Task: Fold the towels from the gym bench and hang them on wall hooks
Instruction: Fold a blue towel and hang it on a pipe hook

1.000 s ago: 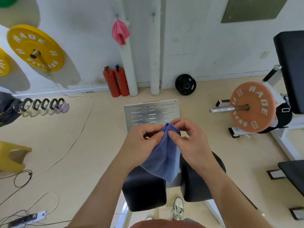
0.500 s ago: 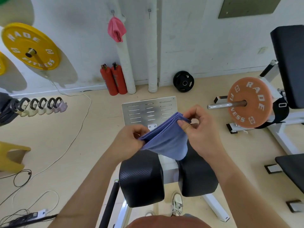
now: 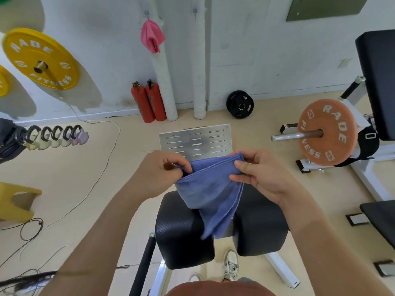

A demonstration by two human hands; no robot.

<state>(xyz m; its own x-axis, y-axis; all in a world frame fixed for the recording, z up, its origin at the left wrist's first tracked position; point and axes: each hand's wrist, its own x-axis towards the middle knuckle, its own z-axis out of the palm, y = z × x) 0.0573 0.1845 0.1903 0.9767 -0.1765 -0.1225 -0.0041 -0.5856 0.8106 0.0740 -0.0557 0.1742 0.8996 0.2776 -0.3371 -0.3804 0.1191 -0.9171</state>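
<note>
While my left hand (image 3: 158,174) and right hand (image 3: 264,177) each pinch a top corner, the towel (image 3: 210,191) hangs between them over the counter (image 3: 181,238); right of them an orange plate (image 3: 333,150) reads RADE FITNESS.

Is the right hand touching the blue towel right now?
Touching. The head view shows the right hand pinching a top corner of the blue towel between thumb and fingers; the left hand pinches the other.

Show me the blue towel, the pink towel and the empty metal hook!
Blue cloth towel (image 3: 210,189): head view, middle of its hanging front layer.
Pink cloth towel (image 3: 152,36): head view, centre of the bunched cloth.
Bare metal wall hook (image 3: 195,12): head view, its top end.
</note>
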